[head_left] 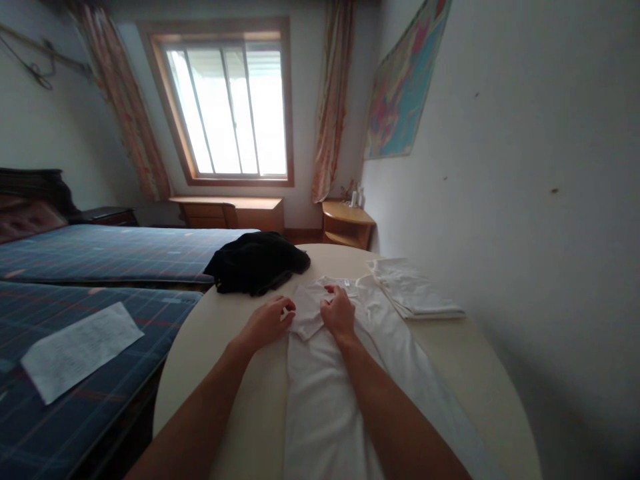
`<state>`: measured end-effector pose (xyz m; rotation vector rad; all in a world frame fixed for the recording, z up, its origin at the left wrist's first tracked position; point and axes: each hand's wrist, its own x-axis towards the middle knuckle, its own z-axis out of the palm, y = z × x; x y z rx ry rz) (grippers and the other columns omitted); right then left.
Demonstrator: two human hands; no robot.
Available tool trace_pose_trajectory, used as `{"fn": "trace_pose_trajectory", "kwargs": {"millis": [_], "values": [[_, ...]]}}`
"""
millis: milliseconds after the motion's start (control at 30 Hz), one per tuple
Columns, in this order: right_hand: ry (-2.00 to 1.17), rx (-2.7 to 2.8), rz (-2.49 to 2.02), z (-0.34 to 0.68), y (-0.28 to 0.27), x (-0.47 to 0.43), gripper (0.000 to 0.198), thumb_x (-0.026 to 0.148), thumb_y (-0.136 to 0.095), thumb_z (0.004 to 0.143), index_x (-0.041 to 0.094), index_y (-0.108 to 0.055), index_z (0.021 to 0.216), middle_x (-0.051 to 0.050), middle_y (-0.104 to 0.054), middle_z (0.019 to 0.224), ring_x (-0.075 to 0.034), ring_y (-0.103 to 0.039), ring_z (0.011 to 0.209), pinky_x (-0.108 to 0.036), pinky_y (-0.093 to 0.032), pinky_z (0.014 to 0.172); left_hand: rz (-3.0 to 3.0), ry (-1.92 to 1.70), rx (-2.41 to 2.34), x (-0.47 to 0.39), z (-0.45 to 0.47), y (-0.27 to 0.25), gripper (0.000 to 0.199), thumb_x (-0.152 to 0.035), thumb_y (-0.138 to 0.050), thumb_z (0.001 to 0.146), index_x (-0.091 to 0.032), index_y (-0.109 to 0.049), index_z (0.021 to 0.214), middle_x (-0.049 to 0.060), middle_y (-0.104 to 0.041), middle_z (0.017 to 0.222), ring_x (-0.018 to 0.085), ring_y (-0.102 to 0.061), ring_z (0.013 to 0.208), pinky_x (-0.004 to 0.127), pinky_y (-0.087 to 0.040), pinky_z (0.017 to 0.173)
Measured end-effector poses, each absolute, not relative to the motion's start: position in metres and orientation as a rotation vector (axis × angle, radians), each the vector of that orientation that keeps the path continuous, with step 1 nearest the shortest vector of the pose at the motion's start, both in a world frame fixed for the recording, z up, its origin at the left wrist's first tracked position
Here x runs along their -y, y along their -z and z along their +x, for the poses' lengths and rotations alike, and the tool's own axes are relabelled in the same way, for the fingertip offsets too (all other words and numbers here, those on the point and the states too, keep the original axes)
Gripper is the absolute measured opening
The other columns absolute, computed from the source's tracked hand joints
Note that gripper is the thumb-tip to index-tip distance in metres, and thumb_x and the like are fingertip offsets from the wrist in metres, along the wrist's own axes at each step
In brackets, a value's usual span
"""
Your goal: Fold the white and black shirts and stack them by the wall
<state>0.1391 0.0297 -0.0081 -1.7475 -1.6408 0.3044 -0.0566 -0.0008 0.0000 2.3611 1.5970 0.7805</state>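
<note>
A white short-sleeved shirt [325, 387] lies spread lengthwise on a round cream table [200, 373], its neckline at the far end. One sleeve is folded inward across the upper part of the shirt. At that sleeve's left edge, my left hand [273, 319] has thumb and fingers curled together on the cloth. My right hand [340, 312] rests over the upper shirt, touching the folded sleeve, with thumb and forefinger bent but apart. Just right of the neckline is a folded white garment [417, 290]. A crumpled black garment [257, 263] sits beyond my left hand.
Beds with blue plaid mattresses [165, 307] stand to the left, one with a sheet of paper [83, 350] on it. A white wall [540, 267] rises close on the right. A desk [255, 212] and a corner shelf [347, 213] stand beyond the table.
</note>
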Motion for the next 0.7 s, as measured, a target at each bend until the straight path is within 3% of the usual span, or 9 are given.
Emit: {"fn": "trace_pose_trajectory", "kwargs": {"millis": [133,267,367,500,567,700], "values": [[-0.165,1.753,-1.664,0.132,0.004,-0.023,0.031,0.024,-0.048,0.084,0.022,-0.067,0.109,-0.007,-0.066,0.117,-0.024,-0.057,0.111,-0.035,-0.036,0.098,2.47,-0.787,-1.511,-0.004,-0.06,0.013,0.037,-0.022,-0.064,0.081,-0.019,-0.064,0.118,0.011,-0.064,0.125,0.024,-0.056,0.12,0.037,-0.041,0.106],[-0.227,1.988,-1.513,0.127,-0.004,-0.018,0.021,0.026,-0.052,0.086,0.024,-0.071,0.095,-0.003,-0.073,0.095,-0.02,-0.064,0.096,-0.032,-0.038,0.094,2.489,-0.754,-1.469,-0.01,-0.066,0.019,0.032,-0.023,-0.05,0.091,-0.019,-0.065,0.119,0.011,-0.066,0.125,0.022,-0.058,0.119,0.036,-0.041,0.108],[-0.315,2.227,-1.429,0.128,-0.016,-0.014,0.019,0.034,-0.057,0.086,0.024,-0.072,0.091,-0.001,-0.074,0.084,-0.018,-0.066,0.081,-0.029,-0.041,0.081,2.486,-0.773,-1.47,-0.015,-0.07,0.022,0.035,-0.021,-0.042,0.094,-0.018,-0.066,0.118,0.011,-0.067,0.124,0.021,-0.059,0.118,0.036,-0.041,0.107],[-0.477,2.485,-1.392,0.131,-0.031,-0.007,0.027,0.05,-0.069,0.075,0.026,-0.072,0.088,0.0,-0.073,0.081,-0.018,-0.064,0.073,-0.026,-0.042,0.068,2.471,-0.785,-1.476,-0.017,-0.071,0.025,0.034,-0.021,-0.044,0.092,-0.017,-0.067,0.118,0.011,-0.067,0.124,0.022,-0.058,0.12,0.036,-0.041,0.109],[-0.496,2.56,-1.407,0.133,-0.034,-0.004,0.031,0.047,-0.075,0.069,0.027,-0.072,0.092,0.0,-0.074,0.083,-0.019,-0.065,0.074,-0.026,-0.042,0.067,2.464,-0.782,-1.482,-0.016,-0.07,0.024,0.035,-0.022,-0.044,0.092,-0.018,-0.067,0.118,0.011,-0.067,0.123,0.022,-0.058,0.12,0.037,-0.041,0.108],[-0.443,2.603,-1.388,0.134,-0.037,-0.001,0.028,0.024,-0.071,0.069,0.028,-0.073,0.097,0.001,-0.074,0.088,-0.019,-0.065,0.078,-0.026,-0.043,0.069,2.471,-0.761,-1.484,-0.013,-0.069,0.022,0.038,-0.023,-0.045,0.093,-0.018,-0.064,0.125,0.011,-0.065,0.127,0.023,-0.056,0.122,0.038,-0.04,0.109]]}}
